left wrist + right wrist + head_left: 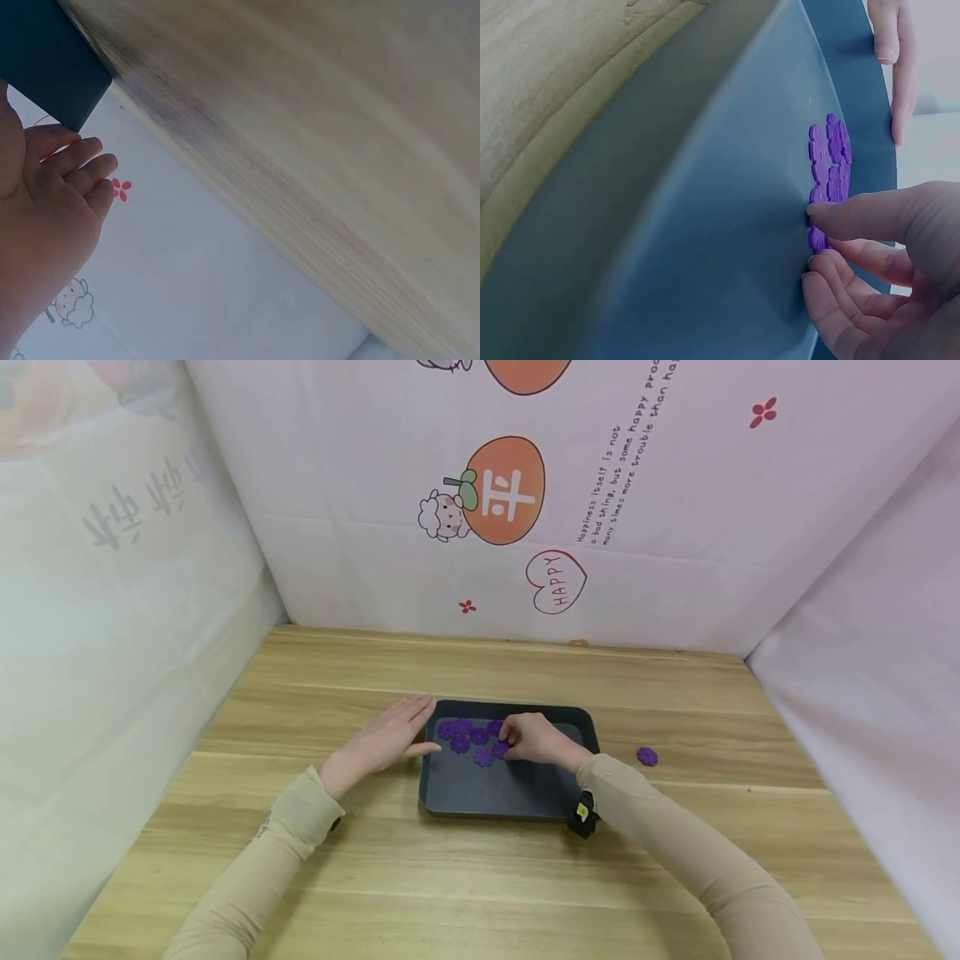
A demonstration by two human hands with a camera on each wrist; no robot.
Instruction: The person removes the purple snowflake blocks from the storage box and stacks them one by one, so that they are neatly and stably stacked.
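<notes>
A dark grey tray (487, 797) lies on the wooden table, with several purple flower-shaped discs (460, 743) grouped flat toward its far left part. My right hand (542, 740) reaches over the tray from the right. In the right wrist view, the thumb and fingers of the right hand (885, 255) pinch at a purple flower-shaped disc (817, 238) at the near end of the group; the fingers partly hide it. My left hand (386, 735) rests at the tray's left rim, fingers extended and thumb apart. In the left wrist view, the left hand's fingertips touch the tray (60, 60).
One loose purple disc (647, 757) lies on the table (720, 827) to the right of the tray. White printed cloth (360, 560) hangs behind the table and along both sides. A black wrist device (583, 815) sits by the tray's near right corner.
</notes>
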